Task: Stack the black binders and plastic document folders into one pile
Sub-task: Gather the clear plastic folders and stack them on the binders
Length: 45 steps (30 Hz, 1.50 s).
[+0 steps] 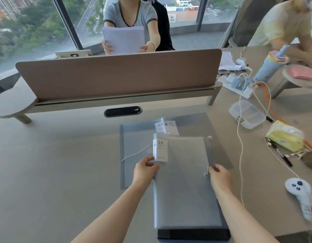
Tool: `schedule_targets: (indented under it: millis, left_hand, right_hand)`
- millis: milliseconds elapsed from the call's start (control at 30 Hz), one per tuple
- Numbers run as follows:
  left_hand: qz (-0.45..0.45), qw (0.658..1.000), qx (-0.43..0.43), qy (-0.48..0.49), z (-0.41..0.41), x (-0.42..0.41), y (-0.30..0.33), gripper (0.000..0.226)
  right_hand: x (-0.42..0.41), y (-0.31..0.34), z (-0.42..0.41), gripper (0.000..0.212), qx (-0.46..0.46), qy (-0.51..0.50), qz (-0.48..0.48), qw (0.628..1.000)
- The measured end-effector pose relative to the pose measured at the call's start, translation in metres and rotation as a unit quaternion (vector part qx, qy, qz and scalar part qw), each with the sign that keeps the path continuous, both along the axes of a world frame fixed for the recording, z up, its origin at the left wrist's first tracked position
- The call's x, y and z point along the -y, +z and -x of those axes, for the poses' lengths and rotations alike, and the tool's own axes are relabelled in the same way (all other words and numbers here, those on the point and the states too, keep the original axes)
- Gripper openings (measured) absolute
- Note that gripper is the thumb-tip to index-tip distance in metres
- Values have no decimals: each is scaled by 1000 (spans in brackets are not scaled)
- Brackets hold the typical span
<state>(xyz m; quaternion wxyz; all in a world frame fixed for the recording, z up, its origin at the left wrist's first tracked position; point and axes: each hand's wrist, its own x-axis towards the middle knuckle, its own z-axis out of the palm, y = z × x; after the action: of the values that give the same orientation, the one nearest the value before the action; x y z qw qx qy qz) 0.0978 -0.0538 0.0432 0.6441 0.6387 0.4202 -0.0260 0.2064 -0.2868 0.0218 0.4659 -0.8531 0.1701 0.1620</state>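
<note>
Black binder (193, 234) lies nearest on the table (55, 163), mostly hidden under a cloudy plastic folder (184, 186) whose long side points to 12 o'clock. Left hand (145, 170) pinches its left edge; right hand (219, 175) pinches its right edge. Another clear folder (135, 137) lies flat beyond, partly covered.

Both forearms are bare from the fingers back to the lower edge of the view, with no sleeve showing. The left hand (146, 170) and the right hand (219, 176) wear no gloves. No ring, watch or bracelet shows behind the fingers on either wrist.
</note>
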Motion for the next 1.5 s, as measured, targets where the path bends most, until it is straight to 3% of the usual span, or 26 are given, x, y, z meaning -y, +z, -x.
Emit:
schedule_targets:
  millis: [600, 767, 1033, 1200, 1367, 1500]
  left_hand:
    - [-117, 989, -79, -41, -2, 35, -16, 41]
    - [-60, 989, -124, -43, -2, 36, -20, 61]
    - [39, 991, -125, -22, -6, 33, -20, 11]
    - [76, 988, -134, -12, -10, 29, -20, 12]
    - [107, 985, -136, 3, -14, 26, -19, 20]
    - [119, 984, -132, 27, -11, 21, -15, 23]
  right_hand:
    - [26, -20, 6, 13, -12, 32, 74, 997]
    - [27, -26, 3, 18, -22, 34, 123, 992]
    - [25, -27, -8, 16, -78, 18, 86, 993]
    - [22, -15, -12, 35, -102, 14, 89, 991]
    - [22, -17, -17, 22, -127, -7, 81, 989]
    - [16, -19, -15, 25, -134, 8, 65, 989]
